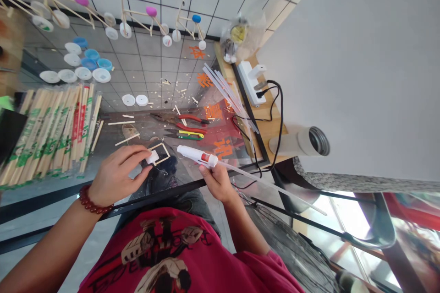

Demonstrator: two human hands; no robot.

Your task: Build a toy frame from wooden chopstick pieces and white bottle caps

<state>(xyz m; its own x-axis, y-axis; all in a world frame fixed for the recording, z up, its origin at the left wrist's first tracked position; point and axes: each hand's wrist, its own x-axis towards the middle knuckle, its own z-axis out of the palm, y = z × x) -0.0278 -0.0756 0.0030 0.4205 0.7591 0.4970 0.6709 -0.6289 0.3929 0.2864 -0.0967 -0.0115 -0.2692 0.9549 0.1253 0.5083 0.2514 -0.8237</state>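
My left hand (pixel 120 171), with a beaded bracelet at the wrist, pinches a small white piece (pixel 152 157) between thumb and fingers. That piece sits at the left side of a small rectangular frame of thin wooden sticks (pixel 167 150). In my right hand (pixel 219 183) is a white hot glue gun (pixel 194 154), its nozzle pointing left near the frame. A long clear glue stick (pixel 275 187) runs out of its back end. Just beyond the frame lie green-and-yellow snips (pixel 189 135) and red-handled pliers (pixel 189 123).
Wrapped chopsticks (pixel 51 132) cover the left side, with white and blue bottle caps (pixel 91 64) behind. Several stick models with cap wheels (pixel 125 29) line the back. At right are loose glue sticks (pixel 228 91), a power strip (pixel 250 82), black cables (pixel 281 114) and a bottle (pixel 302 141).
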